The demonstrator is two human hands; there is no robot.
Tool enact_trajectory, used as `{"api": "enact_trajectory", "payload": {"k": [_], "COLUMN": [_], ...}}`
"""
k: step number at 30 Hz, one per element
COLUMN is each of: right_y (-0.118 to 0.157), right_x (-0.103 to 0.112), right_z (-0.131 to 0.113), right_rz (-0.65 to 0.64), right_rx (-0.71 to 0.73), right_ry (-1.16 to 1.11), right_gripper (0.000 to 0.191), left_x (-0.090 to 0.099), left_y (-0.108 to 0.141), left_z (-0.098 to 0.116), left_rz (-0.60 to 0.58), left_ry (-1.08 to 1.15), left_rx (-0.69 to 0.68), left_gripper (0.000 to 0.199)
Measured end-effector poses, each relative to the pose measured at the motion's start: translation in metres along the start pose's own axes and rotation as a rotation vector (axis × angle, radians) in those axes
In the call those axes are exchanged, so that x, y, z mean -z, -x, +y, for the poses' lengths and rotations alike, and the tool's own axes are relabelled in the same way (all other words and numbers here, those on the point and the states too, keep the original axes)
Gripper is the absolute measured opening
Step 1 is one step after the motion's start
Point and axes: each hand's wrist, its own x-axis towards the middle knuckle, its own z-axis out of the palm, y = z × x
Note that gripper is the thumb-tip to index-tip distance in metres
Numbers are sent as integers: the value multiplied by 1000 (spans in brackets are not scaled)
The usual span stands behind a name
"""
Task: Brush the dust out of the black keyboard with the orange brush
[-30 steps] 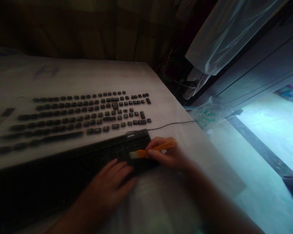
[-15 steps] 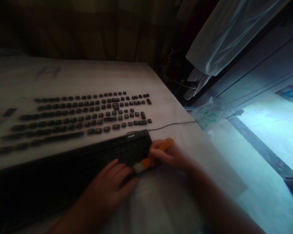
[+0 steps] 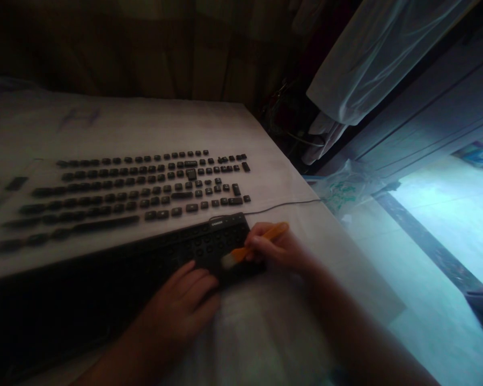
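Note:
A black keyboard base (image 3: 104,273) without its keycaps lies across the near part of the table. My right hand (image 3: 268,246) grips an orange-handled brush (image 3: 239,254), its pale bristles over the right end of the base. On the lower edge of the base rests my left hand (image 3: 191,297), fingers stretched out, just left of the bristles. Behind the base, black keycaps (image 3: 140,180) lie in several rows on the table.
The pale-covered table (image 3: 161,126) has its right edge beyond my right hand. A thin cable (image 3: 282,204) runs off that edge, near a clear plastic bag (image 3: 344,190). White cloth or plastic (image 3: 346,86) hangs at the upper right.
My right hand has shifted the brush slightly up and away from my left hand, and the bristles no longer sit at its fingertips. My left hand has barely moved.

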Motion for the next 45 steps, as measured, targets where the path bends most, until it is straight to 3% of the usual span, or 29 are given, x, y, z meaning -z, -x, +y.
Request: {"api": "enact_trajectory", "payload": {"k": [9,17,23,29,34,45], "right_y": [4,6,4,0,3,6], "right_x": [3,2,4,13,13,15], "right_z": [-1,-1,-2,1,4,-4], "right_rz": [-113,-227,-201,83,14,-132], "right_rx": [11,12,7,121,155,126], "right_ry": [81,63,-7,51,127,152], "right_gripper": [34,35,38,34,28,33], "left_x": [-7,1,0,-7,2,-3], "left_y": [5,-2,-2,2,-3,0], "left_z": [3,0,0,2,0,1], "left_rz": [39,-9,-9,63,-22,24], "left_ry": [14,-4,-12,12,-9,-2], "left_rx": [41,-2,-20,32,-10,10], "left_gripper": [34,33,32,36,32,32]}}
